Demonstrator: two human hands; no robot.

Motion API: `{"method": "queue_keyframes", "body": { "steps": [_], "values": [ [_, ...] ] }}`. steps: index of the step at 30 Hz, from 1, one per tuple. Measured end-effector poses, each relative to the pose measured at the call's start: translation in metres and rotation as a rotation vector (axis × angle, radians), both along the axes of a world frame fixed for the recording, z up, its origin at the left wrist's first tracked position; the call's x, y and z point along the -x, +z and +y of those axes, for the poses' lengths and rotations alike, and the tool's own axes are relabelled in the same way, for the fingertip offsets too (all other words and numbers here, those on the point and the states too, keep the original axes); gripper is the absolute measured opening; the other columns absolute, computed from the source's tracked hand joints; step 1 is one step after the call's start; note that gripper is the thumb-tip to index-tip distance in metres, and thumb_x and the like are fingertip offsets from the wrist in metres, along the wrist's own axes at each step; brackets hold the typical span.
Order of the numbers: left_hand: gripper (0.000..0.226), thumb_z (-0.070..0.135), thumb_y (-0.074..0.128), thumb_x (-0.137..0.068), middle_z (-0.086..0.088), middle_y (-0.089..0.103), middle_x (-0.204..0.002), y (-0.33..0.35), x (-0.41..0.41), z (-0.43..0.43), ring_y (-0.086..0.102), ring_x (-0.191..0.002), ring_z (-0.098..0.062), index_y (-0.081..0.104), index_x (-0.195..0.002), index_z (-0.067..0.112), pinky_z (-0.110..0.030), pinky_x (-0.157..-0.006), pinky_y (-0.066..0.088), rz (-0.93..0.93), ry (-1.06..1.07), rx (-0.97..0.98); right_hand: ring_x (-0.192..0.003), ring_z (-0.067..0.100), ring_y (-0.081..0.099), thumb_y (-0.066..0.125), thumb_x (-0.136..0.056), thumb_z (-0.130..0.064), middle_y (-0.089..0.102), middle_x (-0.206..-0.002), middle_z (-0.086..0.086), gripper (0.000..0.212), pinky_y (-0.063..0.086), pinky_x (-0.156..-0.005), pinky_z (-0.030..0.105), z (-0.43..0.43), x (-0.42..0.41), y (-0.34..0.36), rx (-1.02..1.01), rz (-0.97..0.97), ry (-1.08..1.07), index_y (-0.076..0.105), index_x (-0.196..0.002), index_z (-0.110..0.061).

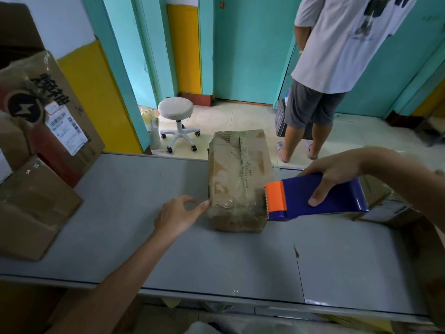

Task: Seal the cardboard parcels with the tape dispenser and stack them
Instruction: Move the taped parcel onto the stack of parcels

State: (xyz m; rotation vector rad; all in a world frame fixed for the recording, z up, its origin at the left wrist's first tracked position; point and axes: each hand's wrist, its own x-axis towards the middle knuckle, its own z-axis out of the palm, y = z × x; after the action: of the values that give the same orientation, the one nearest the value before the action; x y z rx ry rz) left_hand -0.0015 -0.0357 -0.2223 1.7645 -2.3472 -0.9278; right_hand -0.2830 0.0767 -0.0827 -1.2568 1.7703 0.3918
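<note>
Right hand [337, 177] grips tape dispenser [317, 197], blade at parcel [238, 182] right edge. Left hand [178, 215] spread, fingertips touching the left edge; parcel's long axis runs away from the person.

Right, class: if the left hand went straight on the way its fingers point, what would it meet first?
The cardboard parcel: the left hand has its forefinger at the parcel's left side, seemingly touching. The tape dispenser lies beyond.

- Soft, even light fills the room; the tiled floor [240, 116] toward 12 o'clock is brightest.
- The grey table [144, 237] shows a dull sheen and only faint shadows.
- Wide-angle distortion bends lines at the edges; the cardboard boxes [36, 208] at 9 o'clock look smeared.
- The corners at 5 and 7 o'clock fall dark.
</note>
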Motion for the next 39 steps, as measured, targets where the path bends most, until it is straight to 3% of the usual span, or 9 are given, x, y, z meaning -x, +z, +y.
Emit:
{"method": "queue_keyframes", "body": {
  "steps": [2, 4, 8, 11, 18, 26, 29, 35, 39],
  "values": [
    [0.045, 0.034, 0.056, -0.090, -0.014, 0.025, -0.151, 0.008, 0.000, -0.004, 0.034, -0.135, -0.030, 0.049, -0.132, 0.019, -0.040, -0.106, 0.033, 0.022, -0.017, 0.137, -0.090, 0.012, 0.067, 0.070, -0.057, -0.047, 0.069, -0.100, -0.008, 0.063, 0.053, -0.083, 0.028, -0.002, 0.001, -0.002, 0.020, -0.018, 0.012, 0.056, -0.114, -0.027],
    [0.040, 0.017, 0.051, -0.092, -0.011, 0.023, -0.153, 0.021, 0.014, 0.004, 0.025, -0.139, -0.027, 0.050, -0.132, 0.014, -0.040, -0.110, 0.024, 0.273, -0.132, 0.463, -0.090, 0.011, 0.067, 0.070, -0.058, -0.047, 0.068, -0.100, -0.008, 0.061, 0.052, -0.079, 0.025, -0.003, 0.003, -0.003, 0.022, -0.039, 0.018, 0.056, -0.114, -0.027],
    [0.054, 0.045, 0.015, -0.097, 0.001, 0.020, -0.154, 0.016, 0.057, 0.029, 0.011, -0.144, -0.020, 0.032, -0.144, 0.024, -0.046, -0.113, -0.001, 0.186, -0.559, 0.582, -0.092, 0.010, 0.067, 0.074, -0.056, -0.051, 0.069, -0.102, -0.009, 0.069, 0.052, -0.081, 0.026, 0.002, 0.011, -0.007, 0.032, -0.095, 0.033, 0.055, -0.118, -0.028],
    [0.052, 0.046, 0.013, -0.098, -0.004, 0.038, -0.147, -0.014, 0.063, 0.025, 0.031, -0.137, -0.027, 0.033, -0.143, 0.027, -0.052, -0.109, 0.012, -0.041, -0.620, 0.638, -0.097, 0.014, 0.067, 0.076, -0.055, -0.052, 0.069, -0.106, -0.006, 0.076, 0.055, -0.084, 0.032, 0.010, 0.021, -0.016, 0.041, -0.168, -0.003, 0.053, -0.123, -0.028],
    [0.056, 0.049, 0.011, -0.098, -0.003, 0.043, -0.144, -0.017, 0.062, 0.017, 0.035, -0.135, -0.026, 0.039, -0.141, 0.026, -0.036, -0.110, 0.004, -0.019, -0.597, 0.666, -0.086, 0.007, 0.063, 0.077, -0.065, -0.035, 0.064, -0.095, -0.015, 0.054, 0.048, -0.065, 0.009, 0.033, 0.055, -0.005, 0.034, -0.143, -0.056, 0.052, -0.113, -0.030],
    [0.056, 0.052, 0.010, -0.097, 0.000, 0.041, -0.146, -0.016, 0.074, 0.020, 0.033, -0.137, -0.022, 0.035, -0.142, 0.030, -0.058, -0.108, 0.023, -0.025, -0.589, 0.627, -0.090, 0.008, 0.061, 0.074, -0.078, -0.027, 0.064, -0.101, -0.009, 0.036, 0.048, -0.067, 0.013, 0.039, 0.073, -0.041, 0.025, -0.172, -0.099, 0.053, -0.106, -0.030],
    [0.056, 0.053, 0.011, -0.096, 0.002, 0.039, -0.147, -0.015, 0.075, 0.021, 0.031, -0.138, -0.021, 0.034, -0.142, 0.030, -0.059, -0.103, 0.034, -0.004, -0.593, 0.595, -0.094, 0.011, 0.064, 0.072, -0.067, -0.039, 0.066, -0.105, -0.007, 0.053, 0.049, -0.074, 0.018, 0.025, 0.065, -0.066, 0.052, -0.247, -0.058, 0.054, -0.115, -0.029],
    [0.053, 0.048, 0.019, -0.096, 0.000, 0.043, -0.145, -0.016, 0.075, 0.025, 0.035, -0.136, -0.024, 0.038, -0.141, 0.027, -0.060, -0.101, 0.036, 0.007, -0.554, 0.626, -0.090, 0.009, 0.066, 0.069, -0.066, -0.039, 0.068, -0.103, -0.009, 0.047, 0.049, -0.072, 0.017, 0.021, 0.059, -0.089, 0.138, -0.368, -0.045, 0.055, -0.111, -0.033],
    [0.050, 0.042, 0.027, -0.094, 0.000, 0.046, -0.142, -0.020, 0.073, 0.028, 0.038, -0.134, -0.024, 0.042, -0.138, 0.025, -0.058, -0.101, 0.034, -0.016, -0.546, 0.649, -0.091, 0.001, 0.058, 0.071, -0.082, -0.032, 0.059, -0.107, -0.017, 0.063, 0.046, -0.079, 0.019, 0.028, 0.051, -0.096, 0.285, -0.260, 0.064, 0.039, -0.136, -0.034]
  ]
}}
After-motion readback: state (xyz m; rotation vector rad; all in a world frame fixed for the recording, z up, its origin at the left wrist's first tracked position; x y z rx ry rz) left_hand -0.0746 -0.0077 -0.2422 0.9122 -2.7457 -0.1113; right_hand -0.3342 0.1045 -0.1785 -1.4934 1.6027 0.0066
